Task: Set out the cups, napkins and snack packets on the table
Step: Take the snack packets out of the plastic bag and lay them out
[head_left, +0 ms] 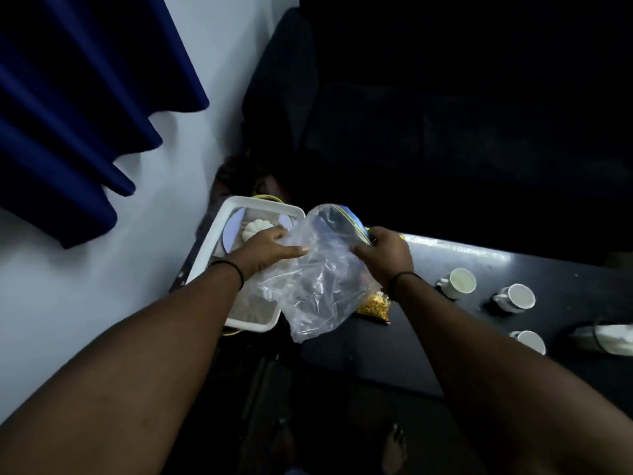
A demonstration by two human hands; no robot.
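Clear plastic bag [318, 275], frame centre btwn white tray [212, 248] and table [445, 269]: both hands pinched its rim, left hand [265, 250], right hand [385, 255]. Thin, limp, slippery, prob light; hold by rim. Snack packet [375, 308] underneath; cups [459, 282] right.

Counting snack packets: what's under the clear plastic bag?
One yellow snack packet pokes out beneath the clear plastic bag on the table. Anything further underneath is covered.

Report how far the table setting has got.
Done: three white cups stand on the dark table.

In hand: the left hand and right hand hold a clear plastic bag over a snack packet.

Left: items remain in the white tray; no set-out napkins are clearly visible.
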